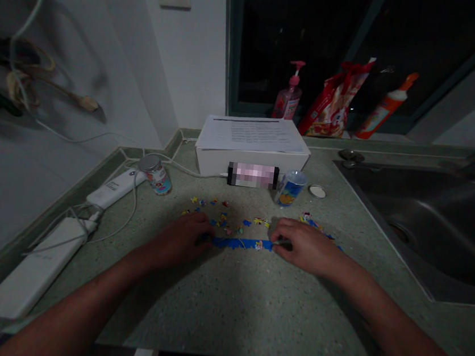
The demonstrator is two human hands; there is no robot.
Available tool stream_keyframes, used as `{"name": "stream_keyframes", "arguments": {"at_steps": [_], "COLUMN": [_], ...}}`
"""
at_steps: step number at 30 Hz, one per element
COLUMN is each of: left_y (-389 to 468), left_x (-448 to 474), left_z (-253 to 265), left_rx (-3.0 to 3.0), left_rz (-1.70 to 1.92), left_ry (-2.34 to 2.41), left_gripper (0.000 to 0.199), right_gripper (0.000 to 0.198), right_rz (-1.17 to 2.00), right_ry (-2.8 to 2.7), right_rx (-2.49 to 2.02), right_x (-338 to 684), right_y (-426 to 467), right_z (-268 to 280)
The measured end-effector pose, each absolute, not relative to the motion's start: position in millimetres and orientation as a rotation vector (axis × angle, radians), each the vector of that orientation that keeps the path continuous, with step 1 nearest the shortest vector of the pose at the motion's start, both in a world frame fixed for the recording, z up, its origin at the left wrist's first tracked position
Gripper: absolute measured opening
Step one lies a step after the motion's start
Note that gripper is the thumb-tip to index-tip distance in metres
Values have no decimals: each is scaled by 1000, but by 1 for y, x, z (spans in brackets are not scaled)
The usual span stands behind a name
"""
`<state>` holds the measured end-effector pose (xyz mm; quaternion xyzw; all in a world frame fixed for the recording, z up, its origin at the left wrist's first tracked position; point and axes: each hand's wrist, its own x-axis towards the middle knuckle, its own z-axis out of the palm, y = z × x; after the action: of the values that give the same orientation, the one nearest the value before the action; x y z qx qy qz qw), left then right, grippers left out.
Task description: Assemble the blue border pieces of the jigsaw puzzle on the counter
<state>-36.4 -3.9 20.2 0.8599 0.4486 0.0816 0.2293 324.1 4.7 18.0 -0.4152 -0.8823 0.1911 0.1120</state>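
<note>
Head view: the blue puzzle strip lies on the counter, long axis running left to right; your left hand pinches one end, your right hand the other. Neither sits nearer.

On my feed, a steel sink, right side of the counter! Near the back edge, a white box topped by printed paper; beyond it, a pink pump bottle, a red bag and an orange-capped bottle by the window. Down the left edge I spot two long white units, cable looping across.
</note>
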Motion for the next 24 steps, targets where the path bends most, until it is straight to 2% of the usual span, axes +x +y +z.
{"name": "stream_keyframes", "arguments": {"at_steps": [24], "left_y": [-3], "left_x": [-37], "left_z": [16], "left_rx": [2355], "left_rz": [212], "left_ry": [1244], "left_gripper": [12], "right_gripper": [16], "right_rz": [562], "right_ry": [-2600], "right_rx": [-1239], "right_x": [323], "right_y": [6], "right_z": [17]}}
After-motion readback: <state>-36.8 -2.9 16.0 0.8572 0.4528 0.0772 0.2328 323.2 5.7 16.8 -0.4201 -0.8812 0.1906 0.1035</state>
